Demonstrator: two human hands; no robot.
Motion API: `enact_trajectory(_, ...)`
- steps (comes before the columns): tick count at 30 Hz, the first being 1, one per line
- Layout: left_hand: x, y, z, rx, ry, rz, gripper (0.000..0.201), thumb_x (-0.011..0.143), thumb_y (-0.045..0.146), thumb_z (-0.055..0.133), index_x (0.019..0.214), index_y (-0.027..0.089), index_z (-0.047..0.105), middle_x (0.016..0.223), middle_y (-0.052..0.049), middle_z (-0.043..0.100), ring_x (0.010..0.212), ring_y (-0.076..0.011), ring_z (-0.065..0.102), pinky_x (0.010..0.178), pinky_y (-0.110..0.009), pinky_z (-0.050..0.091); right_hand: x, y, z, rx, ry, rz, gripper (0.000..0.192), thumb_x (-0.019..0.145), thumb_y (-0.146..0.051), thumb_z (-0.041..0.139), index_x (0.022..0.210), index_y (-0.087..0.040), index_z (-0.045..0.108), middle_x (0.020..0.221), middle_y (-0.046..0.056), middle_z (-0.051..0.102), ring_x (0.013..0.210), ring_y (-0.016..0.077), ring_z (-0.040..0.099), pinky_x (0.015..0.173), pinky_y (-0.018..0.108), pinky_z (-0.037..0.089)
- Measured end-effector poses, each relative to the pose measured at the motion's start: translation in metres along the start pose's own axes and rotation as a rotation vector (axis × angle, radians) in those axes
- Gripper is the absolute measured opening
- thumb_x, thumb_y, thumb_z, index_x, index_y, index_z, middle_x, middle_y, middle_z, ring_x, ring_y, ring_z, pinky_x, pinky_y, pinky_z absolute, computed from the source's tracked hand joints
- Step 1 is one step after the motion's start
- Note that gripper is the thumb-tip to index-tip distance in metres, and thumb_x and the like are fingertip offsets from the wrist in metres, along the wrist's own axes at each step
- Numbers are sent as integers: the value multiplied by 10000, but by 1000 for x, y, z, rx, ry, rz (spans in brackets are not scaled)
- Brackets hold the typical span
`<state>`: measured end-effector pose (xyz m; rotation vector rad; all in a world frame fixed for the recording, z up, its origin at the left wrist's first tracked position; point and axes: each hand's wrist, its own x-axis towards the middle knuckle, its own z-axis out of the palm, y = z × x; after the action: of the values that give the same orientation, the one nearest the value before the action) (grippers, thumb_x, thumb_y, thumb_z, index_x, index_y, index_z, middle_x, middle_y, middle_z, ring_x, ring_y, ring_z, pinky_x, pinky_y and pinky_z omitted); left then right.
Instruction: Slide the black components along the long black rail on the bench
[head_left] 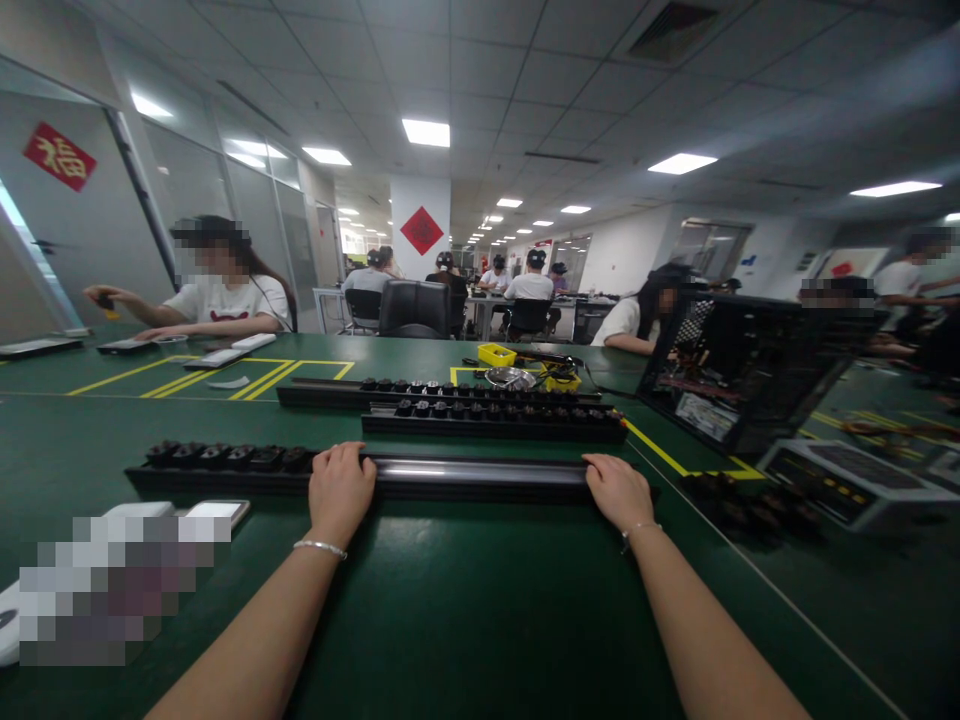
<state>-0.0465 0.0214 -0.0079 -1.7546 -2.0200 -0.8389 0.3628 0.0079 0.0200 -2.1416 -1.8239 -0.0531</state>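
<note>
A long black rail-like tray (480,478) lies crosswise on the green table in front of me. Small black parts (225,455) stand in a row along its left portion; the rest of its channel is bare and shiny. My left hand (341,490) grips the tray near its middle, just right of the last black part, with fingers curled over the far edge. Near the right end, my right hand (619,488) holds the same tray, fingers bent over its edge and thumb hidden. Both wrists wear silver bracelets.
Beyond it lie two similar trays (495,422) filled with black parts. Yellow bins (496,355) and a silver bowl (510,378) sit farther back. To the right are an open computer case (739,370) and a power supply unit (855,485). A blurred white object (112,580) lies left; people sit around.
</note>
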Motion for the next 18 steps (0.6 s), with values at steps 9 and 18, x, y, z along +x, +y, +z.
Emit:
enact_trajectory(9,0,2,-2,-20,-28,29,340,832,267,364,1036,153,611,1068,-107,657,1053,-245,534,936,-373,373,2,2,3,-11,28,0,469,875,-317,262,1174,-230,613,1265,27,578,1207,204,459,997,400,340)
enact_trajectory(18,-5,10,-5,-33,59,-80,441,819,262,394,1217,120,522,1352,-134,492,1214,-271,440,1023,-438,330,2,2,4,-18,26,-8,476,878,-323,258,1185,-228,608,1266,28,578,1202,208,463,990,407,350)
